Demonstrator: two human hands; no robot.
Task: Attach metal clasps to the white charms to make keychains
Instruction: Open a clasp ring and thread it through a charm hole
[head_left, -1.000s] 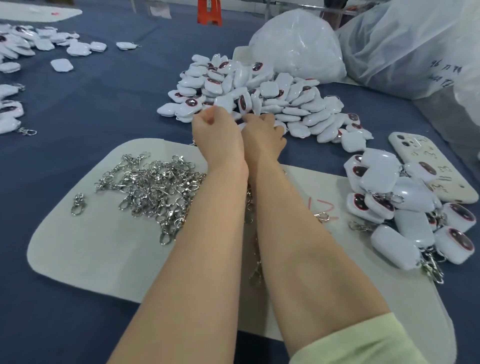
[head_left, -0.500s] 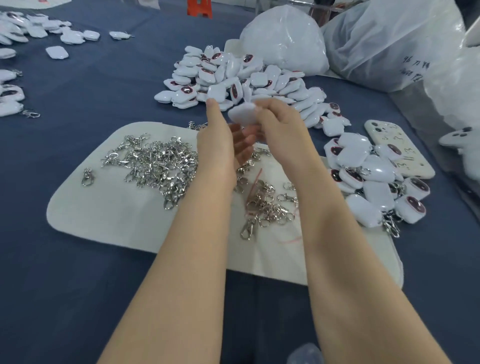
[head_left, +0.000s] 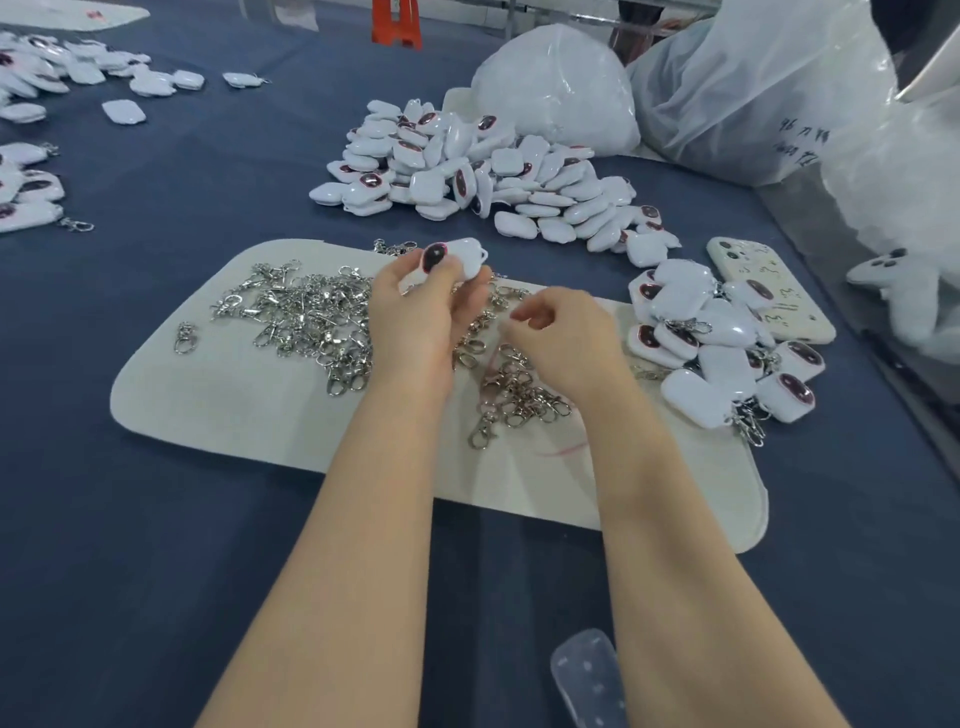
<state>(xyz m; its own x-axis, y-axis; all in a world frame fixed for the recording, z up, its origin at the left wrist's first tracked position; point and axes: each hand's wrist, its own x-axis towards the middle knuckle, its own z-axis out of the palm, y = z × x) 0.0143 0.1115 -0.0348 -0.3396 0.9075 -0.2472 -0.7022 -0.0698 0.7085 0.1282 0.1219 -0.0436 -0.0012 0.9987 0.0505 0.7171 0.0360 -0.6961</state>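
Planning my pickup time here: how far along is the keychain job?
Done: a cluster of finished keychains, charms with clasps on, lies at the right end of the mat. In hand: the left hand holds one charm, no clasp visible on it; the right hand curls above the loose clasps, too blurred to tell if it pinches one. Left: a large charm pile behind the mat, so most remains.

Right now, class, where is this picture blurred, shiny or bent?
Head view: right hand is motion-blurred, the charm in the left hand sharper; plastic bags and charm pile show glare; the wide lens enlarges the near forearms; shadows faint.
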